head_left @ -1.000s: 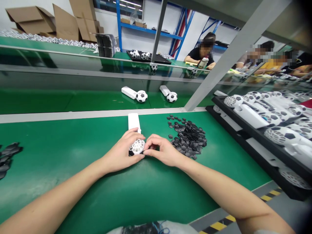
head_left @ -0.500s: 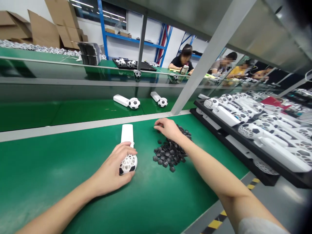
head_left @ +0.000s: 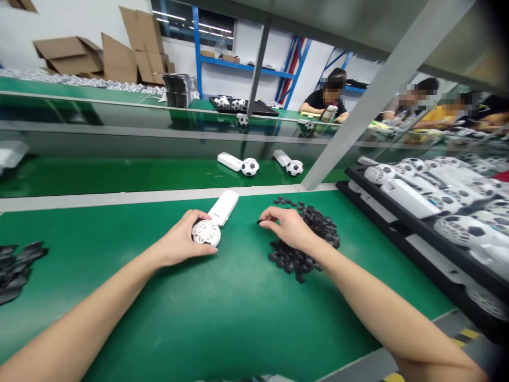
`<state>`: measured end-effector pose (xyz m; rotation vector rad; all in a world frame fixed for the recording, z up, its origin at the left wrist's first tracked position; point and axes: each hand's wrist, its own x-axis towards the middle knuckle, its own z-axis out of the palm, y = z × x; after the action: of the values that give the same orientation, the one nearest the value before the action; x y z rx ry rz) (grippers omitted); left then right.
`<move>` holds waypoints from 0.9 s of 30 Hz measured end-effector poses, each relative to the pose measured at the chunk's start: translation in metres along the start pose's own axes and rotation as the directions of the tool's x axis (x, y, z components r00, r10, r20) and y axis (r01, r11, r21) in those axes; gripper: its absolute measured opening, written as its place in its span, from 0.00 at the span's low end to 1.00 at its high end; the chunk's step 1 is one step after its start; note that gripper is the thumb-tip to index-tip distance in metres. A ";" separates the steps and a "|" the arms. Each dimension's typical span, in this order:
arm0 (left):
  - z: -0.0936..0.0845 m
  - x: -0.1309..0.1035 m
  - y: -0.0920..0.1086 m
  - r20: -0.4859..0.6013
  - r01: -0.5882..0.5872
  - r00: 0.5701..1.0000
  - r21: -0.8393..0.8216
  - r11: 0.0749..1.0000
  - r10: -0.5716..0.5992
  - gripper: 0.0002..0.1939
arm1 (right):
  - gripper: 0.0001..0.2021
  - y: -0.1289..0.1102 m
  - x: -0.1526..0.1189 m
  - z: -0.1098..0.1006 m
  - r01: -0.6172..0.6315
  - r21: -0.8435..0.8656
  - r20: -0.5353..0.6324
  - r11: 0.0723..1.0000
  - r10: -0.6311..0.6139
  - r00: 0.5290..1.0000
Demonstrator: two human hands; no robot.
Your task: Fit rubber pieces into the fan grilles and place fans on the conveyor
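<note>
My left hand [head_left: 178,240] is closed around the round head of a white handheld fan [head_left: 207,232], its thumb along the near side and its fingers along the far side. The head has an openwork football-patterned grille, and the flat white handle slants away to the upper right on the green bench. Between the thumb and fingertips of my right hand [head_left: 287,225] is a small black piece [head_left: 260,222], partly covered. That hand hovers at the left side of a pile of black pentagon-shaped pieces [head_left: 292,257], which its wrist and forearm partly hide.
Stacked black trays [head_left: 401,225] of similar fans stand at the right. Beyond the bench's pale edge lie two fans with black patches [head_left: 249,167]. More black pieces [head_left: 18,268] lie far left. A slanted metal post [head_left: 358,106] rises ahead; several people sit across.
The view has turned left, bringing in the left-hand pile. The fan has swivelled, its handle now slanting right. My right hand now shows a black piece in its fingertips.
</note>
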<state>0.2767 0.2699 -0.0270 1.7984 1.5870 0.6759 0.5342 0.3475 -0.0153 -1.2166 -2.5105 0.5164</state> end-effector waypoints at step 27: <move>0.015 0.009 -0.005 -0.172 -0.054 0.984 -0.095 0.994 0.037 0.28 | 0.09 -0.041 0.020 0.041 0.285 0.251 -0.033 0.925 -0.286 0.958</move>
<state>0.2863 0.2777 -0.0411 1.7471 1.5956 0.9351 0.4767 0.3325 -0.0311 -0.7407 -2.4713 0.7359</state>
